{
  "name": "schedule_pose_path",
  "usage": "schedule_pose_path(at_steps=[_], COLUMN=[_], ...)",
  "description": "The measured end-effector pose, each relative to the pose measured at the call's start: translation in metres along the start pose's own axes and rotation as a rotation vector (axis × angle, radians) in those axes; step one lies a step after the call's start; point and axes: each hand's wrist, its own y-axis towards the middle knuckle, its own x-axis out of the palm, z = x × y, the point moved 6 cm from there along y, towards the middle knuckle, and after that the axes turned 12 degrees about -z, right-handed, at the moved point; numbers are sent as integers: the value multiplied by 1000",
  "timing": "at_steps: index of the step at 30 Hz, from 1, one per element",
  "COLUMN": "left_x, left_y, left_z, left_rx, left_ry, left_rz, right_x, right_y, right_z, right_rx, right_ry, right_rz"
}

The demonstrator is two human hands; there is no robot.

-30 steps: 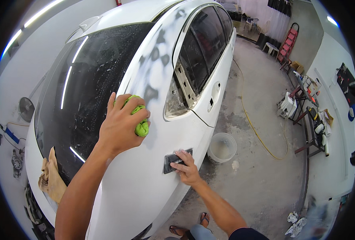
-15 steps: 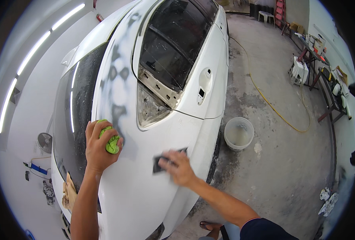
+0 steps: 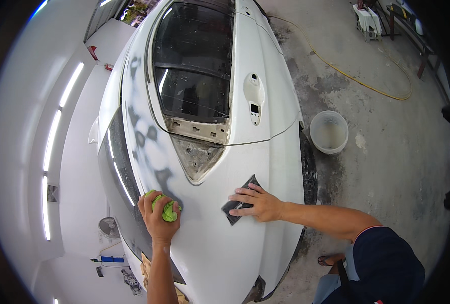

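Observation:
A white car body (image 3: 217, 258) with grey primer patches (image 3: 143, 139) lies beneath both hands. My left hand (image 3: 158, 225) is closed around a crumpled lime-green cloth (image 3: 169, 210) and rests by the rear glass, beside a grey patch. On the white rear panel, my right hand (image 3: 266, 206) presses a dark sheet of sandpaper (image 3: 251, 182) flat, its fingers spread across the sheet. Ahead of the hands is a bare triangular window recess (image 3: 198, 158), and beyond it the dark side window (image 3: 192, 61). The door handle recess (image 3: 255, 99) has no handle fitted.
On the concrete floor to the right stands a translucent bucket (image 3: 313, 133) of cloudy liquid, near the rear wheel (image 3: 308, 172). A yellow hose (image 3: 356, 80) curves behind it. At left are a fan (image 3: 109, 227) and brown paper (image 3: 145, 268) at the rear glass.
The view has shifted and turned. My right hand, blurred before, now shows sharply on the panel with fingers spread over the sandpaper. My left hand still grips the cloth near the rear glass.

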Motion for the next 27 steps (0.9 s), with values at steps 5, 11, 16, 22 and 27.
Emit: schedule_pose_path(at_steps=[5,11,16,22,27], left_x=[0,1,2,2,3], left_y=[-1,-1,-2,-4,-4], left_z=[1,-1,-1,-1,-3], left_rx=[29,-5,-18,-20,-55], left_ry=[16,8,19,20,23], left_rz=[10,-8,-19,-4,-23], right_x=[-19,-21,-20,1,-10], right_y=[-2,2,-4,-10,-9], right_z=[34,27,26,28,30], right_rx=[369,198,-10,-45,151], right_ry=[90,-1,53,0,47], right_rz=[330,168,58,-264,53])
